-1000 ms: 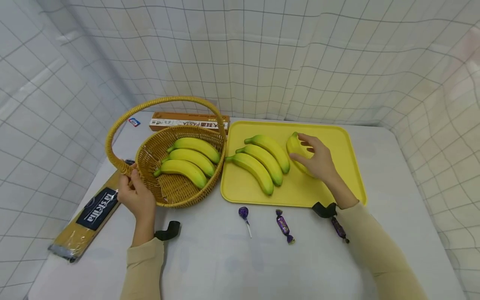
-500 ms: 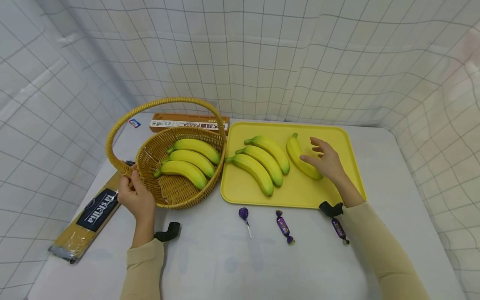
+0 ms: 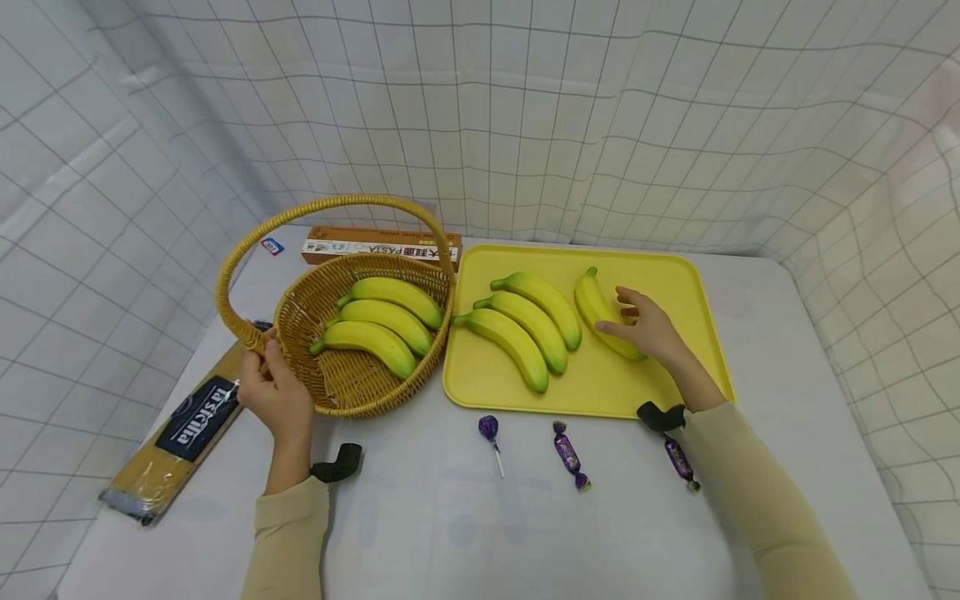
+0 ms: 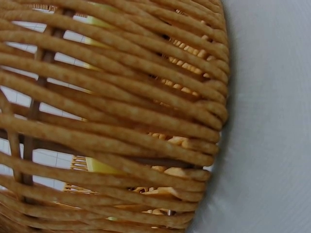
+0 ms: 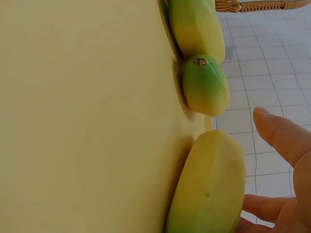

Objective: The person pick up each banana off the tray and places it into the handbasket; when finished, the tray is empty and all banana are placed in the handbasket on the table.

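Head view: the wicker basket handle (image 3: 330,202) is gripped at its base by the left hand (image 3: 276,396); the right hand (image 3: 651,329) is held loosely spread over the lone banana (image 3: 590,298), laid diagonally on the yellow tray (image 3: 480,377), its stem (image 3: 592,271) pointed far-left.

I see bare room for a hand along the right end of the yellow tray (image 3: 671,283). At its left edge, the basket (image 3: 337,387) and its arching handle (image 3: 326,205) block the way. On it, 3 grouped bananas (image 3: 531,325) leave only a narrow gap beside the 1 lone banana (image 3: 591,298).
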Motion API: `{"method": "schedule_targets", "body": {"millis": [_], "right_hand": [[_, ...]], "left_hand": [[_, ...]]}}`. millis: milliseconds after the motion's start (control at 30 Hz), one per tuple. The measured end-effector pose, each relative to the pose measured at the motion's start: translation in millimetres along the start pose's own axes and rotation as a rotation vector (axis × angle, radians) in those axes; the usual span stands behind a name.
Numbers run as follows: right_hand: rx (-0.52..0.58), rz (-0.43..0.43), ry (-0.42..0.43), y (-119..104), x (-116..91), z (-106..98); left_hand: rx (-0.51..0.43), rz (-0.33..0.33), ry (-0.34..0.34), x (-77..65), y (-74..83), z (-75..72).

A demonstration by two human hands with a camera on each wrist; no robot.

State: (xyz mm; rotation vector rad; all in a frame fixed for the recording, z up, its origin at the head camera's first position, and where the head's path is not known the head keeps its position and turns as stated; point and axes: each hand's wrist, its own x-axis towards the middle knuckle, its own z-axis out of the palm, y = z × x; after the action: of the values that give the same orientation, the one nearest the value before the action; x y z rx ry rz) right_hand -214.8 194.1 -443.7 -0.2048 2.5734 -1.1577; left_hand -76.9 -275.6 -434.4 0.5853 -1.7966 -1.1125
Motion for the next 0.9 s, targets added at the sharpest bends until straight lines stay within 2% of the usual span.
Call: {"method": "schedule_targets", "body": {"millis": [433, 567, 667, 900], "right_hand": [[-0.059, -0.015, -0.031, 2.6, 2.1, 2.1], [-0.079, -0.014, -0.036, 3.1, 2.5, 3.6], [-0.093, -0.007, -0.044, 3.2, 3.2, 4.2], [-0.115, 0.019, -0.043, 1.7, 3.8, 4.5]], "left_hand": [[0.004, 0.003, 0.006, -0.4, -1.5, 0.1], [0.017, 0.022, 0.004, -0.7, -2.8, -0.8], [0.018, 0.039, -0.003, -0.6, -3.2, -1.4], [0.007, 0.026, 0.002, -0.8, -0.9, -0.6]]}}
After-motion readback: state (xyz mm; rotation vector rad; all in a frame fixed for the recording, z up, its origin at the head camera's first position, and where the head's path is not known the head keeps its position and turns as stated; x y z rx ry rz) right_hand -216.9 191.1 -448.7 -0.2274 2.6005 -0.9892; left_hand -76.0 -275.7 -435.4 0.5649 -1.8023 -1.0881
